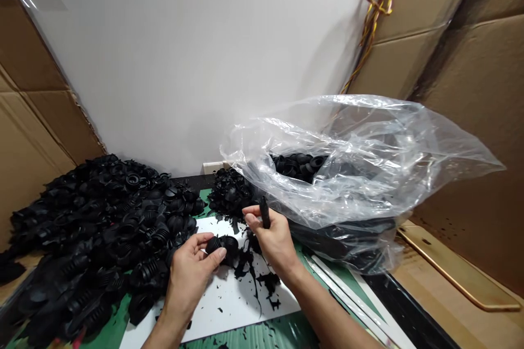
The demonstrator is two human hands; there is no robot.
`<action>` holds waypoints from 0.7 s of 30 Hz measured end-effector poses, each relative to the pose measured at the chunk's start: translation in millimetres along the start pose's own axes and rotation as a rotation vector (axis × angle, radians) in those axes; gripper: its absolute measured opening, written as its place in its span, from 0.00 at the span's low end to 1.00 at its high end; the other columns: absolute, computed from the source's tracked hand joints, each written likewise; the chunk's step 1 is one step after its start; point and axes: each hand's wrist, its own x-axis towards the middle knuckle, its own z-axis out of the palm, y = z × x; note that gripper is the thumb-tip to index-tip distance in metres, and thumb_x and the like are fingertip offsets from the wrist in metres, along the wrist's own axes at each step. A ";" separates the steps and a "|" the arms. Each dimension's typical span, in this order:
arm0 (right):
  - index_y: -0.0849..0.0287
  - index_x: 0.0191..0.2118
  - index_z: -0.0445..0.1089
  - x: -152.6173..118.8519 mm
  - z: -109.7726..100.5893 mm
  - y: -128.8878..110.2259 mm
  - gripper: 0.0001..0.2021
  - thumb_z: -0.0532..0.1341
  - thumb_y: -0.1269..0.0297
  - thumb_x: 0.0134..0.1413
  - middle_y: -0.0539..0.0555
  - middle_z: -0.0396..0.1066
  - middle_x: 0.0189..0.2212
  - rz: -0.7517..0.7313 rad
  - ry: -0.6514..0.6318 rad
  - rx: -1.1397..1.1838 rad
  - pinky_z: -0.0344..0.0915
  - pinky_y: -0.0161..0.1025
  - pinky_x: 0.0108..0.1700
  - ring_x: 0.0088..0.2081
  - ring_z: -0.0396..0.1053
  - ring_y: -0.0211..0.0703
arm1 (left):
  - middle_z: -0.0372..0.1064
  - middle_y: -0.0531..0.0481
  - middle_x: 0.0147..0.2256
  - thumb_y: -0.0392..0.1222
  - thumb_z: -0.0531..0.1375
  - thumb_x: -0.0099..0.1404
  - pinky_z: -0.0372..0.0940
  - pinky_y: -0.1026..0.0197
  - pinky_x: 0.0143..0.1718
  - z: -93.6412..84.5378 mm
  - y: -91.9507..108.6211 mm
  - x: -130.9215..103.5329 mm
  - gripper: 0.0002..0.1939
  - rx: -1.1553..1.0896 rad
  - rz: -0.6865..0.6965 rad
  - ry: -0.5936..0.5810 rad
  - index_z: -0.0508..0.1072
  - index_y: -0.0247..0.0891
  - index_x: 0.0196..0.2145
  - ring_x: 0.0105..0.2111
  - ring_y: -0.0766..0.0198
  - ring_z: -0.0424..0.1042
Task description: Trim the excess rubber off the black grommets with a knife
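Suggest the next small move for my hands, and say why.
Probably bring the right hand, with its black handle, toward the ribbed black part: the left hand already holds that part over the white sheet, while the right hand is apart from it.

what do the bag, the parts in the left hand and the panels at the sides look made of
Bag: clear, glossy plastic film; it wrinkles, shines and shows black pieces through it.
Ribbed parts in the left hand: probably matte black rubber, maybe soft plastic, judging by the dull, molded folds.
Side panels: dull brown cardboard, with creases and a ragged edge.
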 end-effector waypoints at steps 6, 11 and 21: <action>0.58 0.35 0.74 -18.2 13.7 -9.5 0.10 0.62 0.72 0.42 0.55 0.73 0.36 -0.233 -0.247 -0.045 0.65 0.39 0.41 0.37 0.70 0.44 | 0.74 0.54 0.23 0.35 0.72 0.31 0.67 0.68 0.26 3.2 3.6 -1.5 0.21 -0.168 -0.003 -0.027 0.72 0.35 0.28 0.24 0.66 0.73; 0.59 0.25 0.73 -17.4 20.6 2.3 0.02 0.62 0.69 0.45 0.53 0.70 0.29 -0.225 -0.255 -0.031 0.64 0.36 0.34 0.31 0.68 0.41 | 0.76 0.51 0.29 0.35 0.72 0.37 0.68 0.67 0.33 -2.2 0.0 -2.3 0.19 -0.192 0.096 -0.131 0.74 0.36 0.30 0.32 0.63 0.75; 0.57 0.22 0.66 -21.3 17.7 4.5 0.07 0.57 0.74 0.45 0.50 0.66 0.26 -0.331 -0.226 -0.149 0.59 0.34 0.32 0.29 0.64 0.39 | 0.77 0.49 0.28 0.38 0.70 0.40 0.69 0.61 0.33 -2.2 -2.8 -0.2 0.15 -0.019 0.166 -0.154 0.78 0.36 0.30 0.30 0.59 0.75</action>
